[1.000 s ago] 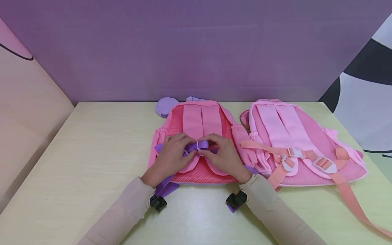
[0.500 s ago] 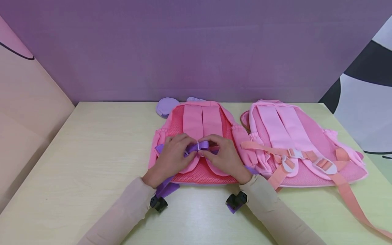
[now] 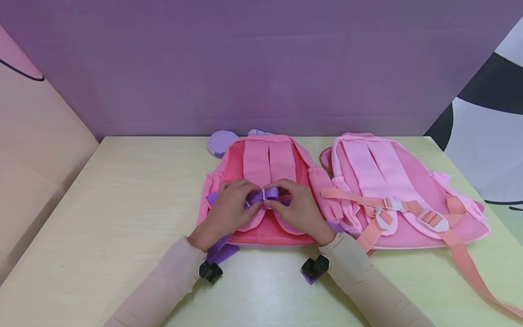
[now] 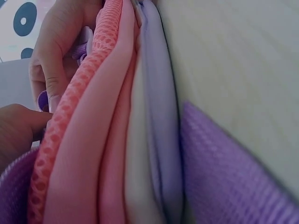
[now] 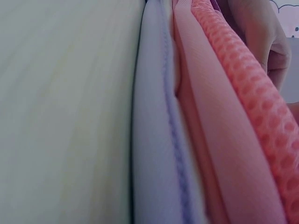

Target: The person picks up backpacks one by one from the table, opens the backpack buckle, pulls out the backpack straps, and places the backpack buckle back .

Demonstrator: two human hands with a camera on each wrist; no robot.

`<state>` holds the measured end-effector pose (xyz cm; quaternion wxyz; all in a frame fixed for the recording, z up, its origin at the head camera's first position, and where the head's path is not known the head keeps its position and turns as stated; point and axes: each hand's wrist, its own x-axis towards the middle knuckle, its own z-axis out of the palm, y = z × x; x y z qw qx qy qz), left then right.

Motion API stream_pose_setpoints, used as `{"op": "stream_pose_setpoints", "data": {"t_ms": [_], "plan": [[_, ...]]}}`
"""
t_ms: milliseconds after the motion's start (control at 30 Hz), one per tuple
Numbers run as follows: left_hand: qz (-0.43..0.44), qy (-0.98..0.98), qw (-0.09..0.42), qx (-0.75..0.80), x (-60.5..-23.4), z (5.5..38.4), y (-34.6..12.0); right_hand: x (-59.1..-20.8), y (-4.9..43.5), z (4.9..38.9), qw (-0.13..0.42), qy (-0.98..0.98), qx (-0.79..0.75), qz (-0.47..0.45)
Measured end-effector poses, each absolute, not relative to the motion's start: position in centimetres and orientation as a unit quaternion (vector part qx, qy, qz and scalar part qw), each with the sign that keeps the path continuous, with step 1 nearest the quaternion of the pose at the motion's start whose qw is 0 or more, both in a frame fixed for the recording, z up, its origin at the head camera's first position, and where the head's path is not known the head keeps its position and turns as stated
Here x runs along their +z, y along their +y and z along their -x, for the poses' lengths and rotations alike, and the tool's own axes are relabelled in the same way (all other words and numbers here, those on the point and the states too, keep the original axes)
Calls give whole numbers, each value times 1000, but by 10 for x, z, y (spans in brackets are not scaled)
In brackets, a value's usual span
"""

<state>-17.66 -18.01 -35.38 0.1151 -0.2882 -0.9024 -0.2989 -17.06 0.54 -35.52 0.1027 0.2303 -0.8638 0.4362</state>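
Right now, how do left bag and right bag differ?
Left bag is deeper pink, right bag paler. Left bag has purple webbing, right bag orange webbing. Left hand and right hand grip left bag's webbing; neither holds right bag. Both bags: back panel up, on table.

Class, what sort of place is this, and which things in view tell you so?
Probably an indoor workspace, perhaps a screened-off booth: a pale table stands against a plain purple backdrop, with a boldly patterned wall on the right. Nothing shows what the room beyond is.
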Motion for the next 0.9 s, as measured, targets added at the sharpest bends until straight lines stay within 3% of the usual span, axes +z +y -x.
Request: {"op": "stream_pose_setpoints", "data": {"t_ms": [900], "plan": [[291, -900, 126, -299, -355, 177, -181, -355, 6, 171, 108, -865, 430, -236]]}}
